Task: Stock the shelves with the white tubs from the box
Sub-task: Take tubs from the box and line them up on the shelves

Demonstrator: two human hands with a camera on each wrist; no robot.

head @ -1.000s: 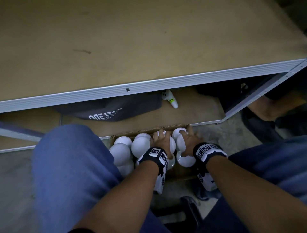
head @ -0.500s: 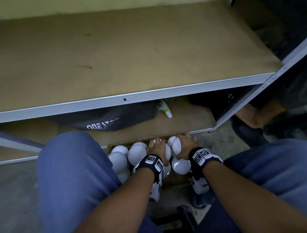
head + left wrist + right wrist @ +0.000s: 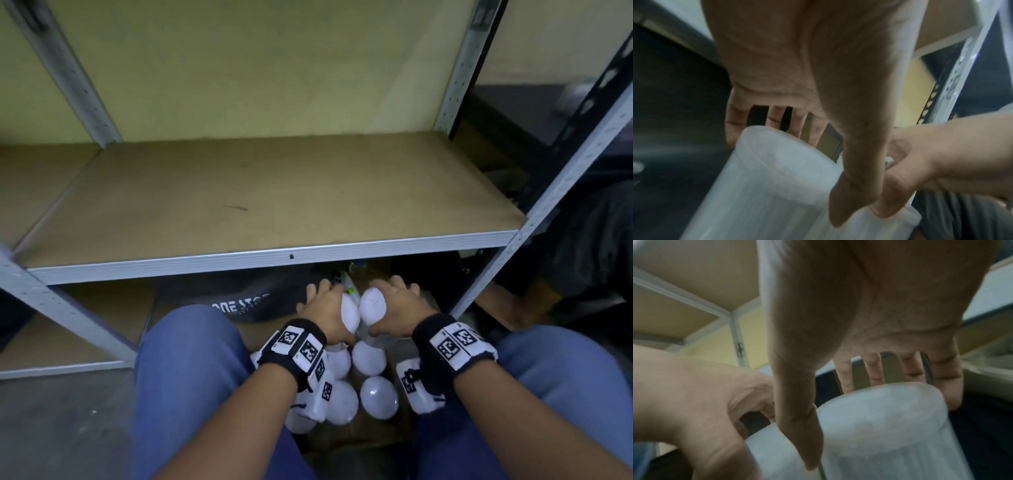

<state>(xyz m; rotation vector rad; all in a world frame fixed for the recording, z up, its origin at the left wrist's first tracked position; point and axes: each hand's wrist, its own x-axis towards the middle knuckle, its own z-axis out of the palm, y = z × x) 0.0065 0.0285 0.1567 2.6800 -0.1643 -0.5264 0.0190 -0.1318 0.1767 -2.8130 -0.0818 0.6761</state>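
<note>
Below the shelf (image 3: 267, 205) edge, each hand's fingers (image 3: 317, 289) curled round one white tub (image 3: 351, 313), both level.

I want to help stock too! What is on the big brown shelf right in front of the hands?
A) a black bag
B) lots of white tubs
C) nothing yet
C: the brown shelf board shows bare, while the left hand and right hand each grip a white tub below it.
</note>
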